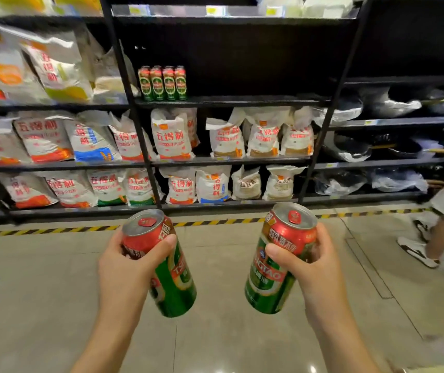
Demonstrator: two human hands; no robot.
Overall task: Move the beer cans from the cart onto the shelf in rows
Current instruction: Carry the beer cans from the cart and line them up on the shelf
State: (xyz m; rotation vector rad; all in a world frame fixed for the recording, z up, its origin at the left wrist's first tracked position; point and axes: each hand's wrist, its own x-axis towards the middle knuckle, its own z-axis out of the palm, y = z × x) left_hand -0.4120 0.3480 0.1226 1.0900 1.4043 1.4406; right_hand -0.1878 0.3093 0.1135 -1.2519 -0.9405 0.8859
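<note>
My left hand (128, 261) grips a red and green beer can (173, 286), tilted with its top leaning left. My right hand (309, 261) grips a second can (274, 284) of the same kind, its top leaning right. Both cans are held above the floor, well short of the black shelf (242, 100). On that shelf a row of several matching cans (163, 83) stands upright at its left end, beside the upright post. The rest of that shelf level is dark and bare. The cart is out of view.
Flour bags (171, 135) fill the two lower shelf levels and the bay on the left. Wrapped pans (393, 103) sit on the right bay. A yellow-black tape line (215, 222) runs along the floor. Another person's legs and sneakers (418, 251) are at the right.
</note>
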